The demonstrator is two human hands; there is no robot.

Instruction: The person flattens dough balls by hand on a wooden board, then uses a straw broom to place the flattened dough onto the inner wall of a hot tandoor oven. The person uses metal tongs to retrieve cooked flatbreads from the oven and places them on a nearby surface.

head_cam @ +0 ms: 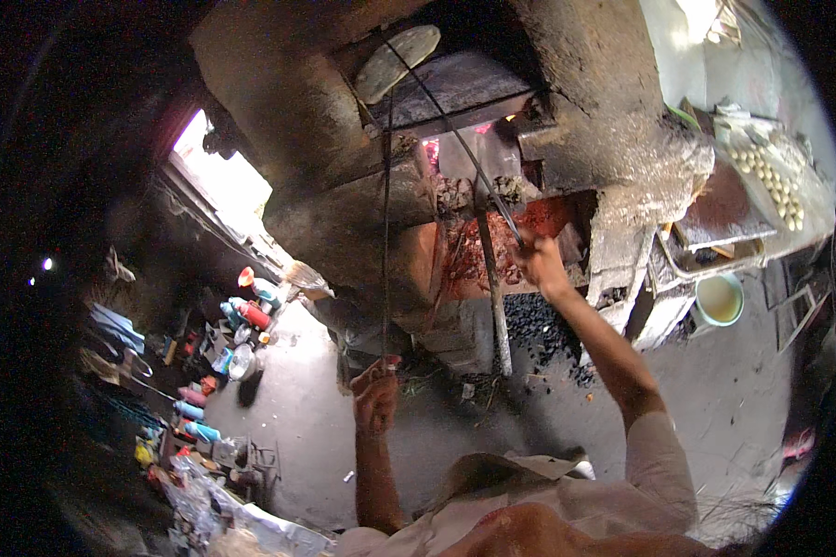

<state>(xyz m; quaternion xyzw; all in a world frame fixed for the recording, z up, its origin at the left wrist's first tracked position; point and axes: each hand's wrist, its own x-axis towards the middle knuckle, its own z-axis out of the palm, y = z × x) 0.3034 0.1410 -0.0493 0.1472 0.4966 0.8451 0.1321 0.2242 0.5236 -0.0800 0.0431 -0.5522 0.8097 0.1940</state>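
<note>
My left hand [376,397] is closed on the lower end of a thin dark rod [386,230], which runs nearly straight up to the oven mouth. My right hand [540,263], slightly blurred, grips a second long metal rod [460,136] that slants up and to the left. Both rods reach a round pale flatbread [396,61], tilted at the left of the opening. The right-hand rod crosses in front of it; how the left rod's tip meets it is unclear. Beside the bread lies a dark flat baking plate [460,82] inside the clay oven [585,63].
Embers glow in a firebox [474,244] below the oven mouth. A long-handled tool [493,285] leans there, above loose coal [540,327]. Rows of dough balls [766,181] lie on the right-hand counter, above a basin of cloudy liquid [719,299]. Several thermos flasks [254,315] stand left.
</note>
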